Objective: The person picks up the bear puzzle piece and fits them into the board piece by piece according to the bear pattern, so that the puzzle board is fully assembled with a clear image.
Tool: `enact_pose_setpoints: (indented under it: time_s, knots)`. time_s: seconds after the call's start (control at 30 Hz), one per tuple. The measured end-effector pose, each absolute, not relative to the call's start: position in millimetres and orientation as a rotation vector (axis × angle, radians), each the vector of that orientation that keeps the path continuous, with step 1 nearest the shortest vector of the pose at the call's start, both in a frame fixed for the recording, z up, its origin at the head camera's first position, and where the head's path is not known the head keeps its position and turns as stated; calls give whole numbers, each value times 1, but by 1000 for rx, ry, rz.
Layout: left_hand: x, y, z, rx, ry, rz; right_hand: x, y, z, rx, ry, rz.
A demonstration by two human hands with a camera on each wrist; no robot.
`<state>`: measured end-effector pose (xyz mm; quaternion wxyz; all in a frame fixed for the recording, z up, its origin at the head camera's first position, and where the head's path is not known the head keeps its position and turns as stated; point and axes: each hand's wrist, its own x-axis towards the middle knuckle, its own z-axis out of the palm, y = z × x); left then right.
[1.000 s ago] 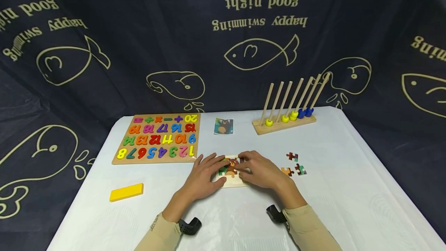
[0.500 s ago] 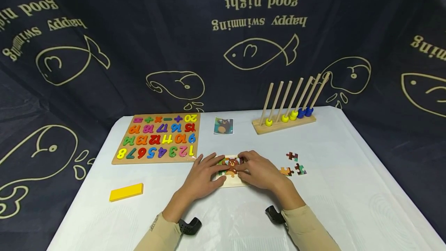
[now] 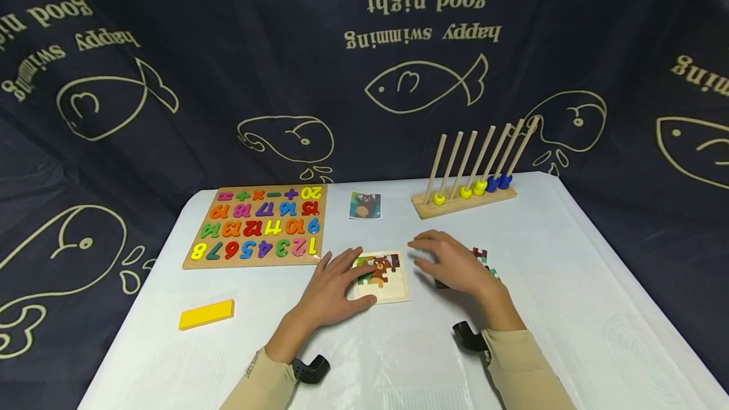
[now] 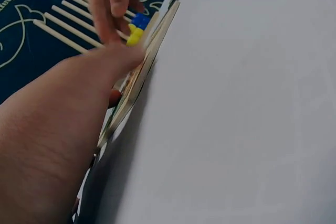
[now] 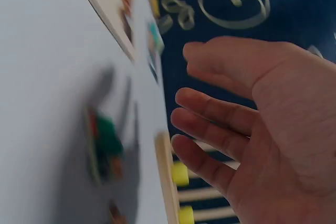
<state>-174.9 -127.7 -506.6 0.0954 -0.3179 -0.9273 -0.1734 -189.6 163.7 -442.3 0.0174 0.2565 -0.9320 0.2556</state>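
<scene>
Head view: set above the near edge of the table point(image 3: 541, 315), facing forward and angled down; widest of the three, taking in both far corners and the cloth point(image 3: 307, 11) behind. Left wrist view: low, close at the left hand point(image 3: 330, 290), rolled sideways with tabletop at frame right; looks toward the far edge's right part. Right wrist view: low, very near the right hand point(image 3: 455, 267), rolled the opposite way, tabletop at frame left; faces the far edge; partly blurred. All three share the abacus point(image 3: 467, 203) and puzzle board point(image 3: 393, 296). Head and right wrist share loose puzzle pieces point(image 3: 480, 254).
</scene>
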Motion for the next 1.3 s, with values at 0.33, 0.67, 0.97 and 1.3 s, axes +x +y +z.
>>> enact_pose_setpoints:
  time_s: [0.33,0.67,0.97,1.3]
  knots:
    - [-175,-128,-506,-940,-2780,-511,-197,232,-439,396,-2989,755]
    - [-174,-130,-505,-947,-2801,-491,-194,264,-444,249,-3164,687]
    - [-172,-131,-502,-970,-2813,-532,-200,262,-450,306,-3170,733]
    - [-169,-127,-497,-987,-2826,-534,-199,266,-455,430,-3087,676]
